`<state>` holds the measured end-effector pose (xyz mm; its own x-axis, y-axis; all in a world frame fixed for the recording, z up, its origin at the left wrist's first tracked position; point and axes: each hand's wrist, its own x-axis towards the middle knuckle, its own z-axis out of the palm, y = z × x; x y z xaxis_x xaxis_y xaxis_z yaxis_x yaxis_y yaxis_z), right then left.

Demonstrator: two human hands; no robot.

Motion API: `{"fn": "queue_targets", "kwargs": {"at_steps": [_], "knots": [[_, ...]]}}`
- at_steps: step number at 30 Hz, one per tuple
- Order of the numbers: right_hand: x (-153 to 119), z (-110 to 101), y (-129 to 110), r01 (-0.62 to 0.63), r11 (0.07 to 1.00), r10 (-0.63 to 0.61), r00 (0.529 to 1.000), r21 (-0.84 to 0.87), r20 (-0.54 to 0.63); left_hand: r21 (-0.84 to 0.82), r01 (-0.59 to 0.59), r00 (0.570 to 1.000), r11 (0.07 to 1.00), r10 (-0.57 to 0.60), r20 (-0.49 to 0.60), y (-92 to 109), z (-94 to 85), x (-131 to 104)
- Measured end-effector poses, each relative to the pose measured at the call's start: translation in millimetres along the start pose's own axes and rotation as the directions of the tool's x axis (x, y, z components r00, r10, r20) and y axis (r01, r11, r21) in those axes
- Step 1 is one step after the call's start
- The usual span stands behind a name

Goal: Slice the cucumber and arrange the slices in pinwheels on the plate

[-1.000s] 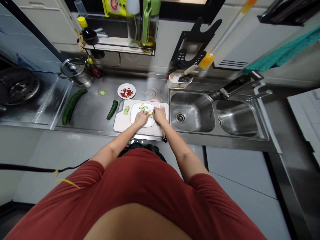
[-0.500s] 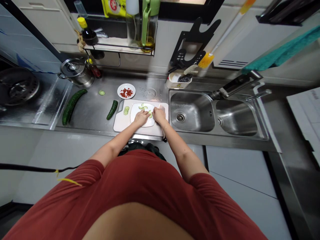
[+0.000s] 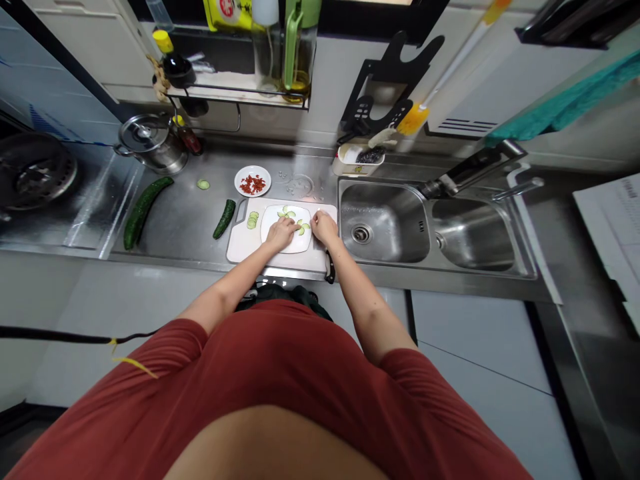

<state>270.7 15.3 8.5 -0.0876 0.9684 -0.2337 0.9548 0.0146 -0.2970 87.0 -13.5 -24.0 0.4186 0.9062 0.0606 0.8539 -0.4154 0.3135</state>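
Observation:
My left hand (image 3: 281, 233) rests over a white square plate (image 3: 270, 241), its fingers stretched toward the right and the tips touching or just beside the cucumber slices (image 3: 304, 228) there. At the plate's right edge is my right hand (image 3: 325, 227), fingers curled together; whatever may be between them is hidden. More thin cucumber slices (image 3: 287, 212) lie fanned near the plate's far edge. Under the plate is a white cutting board (image 3: 243, 250), with a short row of cucumber slices (image 3: 253, 220) on its left part. A black-handled knife (image 3: 330, 268) lies by my right wrist, its blade mostly covered.
A cut cucumber (image 3: 224, 219) and a whole one (image 3: 145, 212) lie left of the board, with a cucumber end (image 3: 203, 184) behind. A small plate (image 3: 240, 177) holds red chopped pieces. A double sink (image 3: 385, 250) adjoins on the right; a lidded pot (image 3: 163, 157) stands back left.
My right hand has drawn back to the right, off the plate's slices, uncovering more of the knife handle. My left hand has shifted slightly left.

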Motion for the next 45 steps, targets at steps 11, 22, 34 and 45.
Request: {"fn": "queue_targets", "kwargs": {"at_steps": [11,22,34,45], "knots": [[-3.0,2.5,-3.8,-0.047,0.998,0.050,0.995,-0.042,0.091,0.056,-0.045,0.996,0.997,0.041,0.076,0.7,-3.8,1.8],[-3.9,2.4,-2.1,-0.043,0.999,0.045,0.995,-0.027,0.093,0.074,-0.094,0.990,0.993,0.085,0.112,-1.1,-9.3,1.5],[-4.8,1.2,4.2,-0.071,0.996,0.067,0.995,0.052,0.073,-0.013,0.022,0.998,1.000,-0.021,0.052,1.4,-7.7,4.1],[-7.3,7.1,3.9,-0.122,0.989,0.117,0.991,0.088,0.061,0.008,0.020,1.000,1.000,-0.020,0.021,3.4,-0.4,-3.4]]}}
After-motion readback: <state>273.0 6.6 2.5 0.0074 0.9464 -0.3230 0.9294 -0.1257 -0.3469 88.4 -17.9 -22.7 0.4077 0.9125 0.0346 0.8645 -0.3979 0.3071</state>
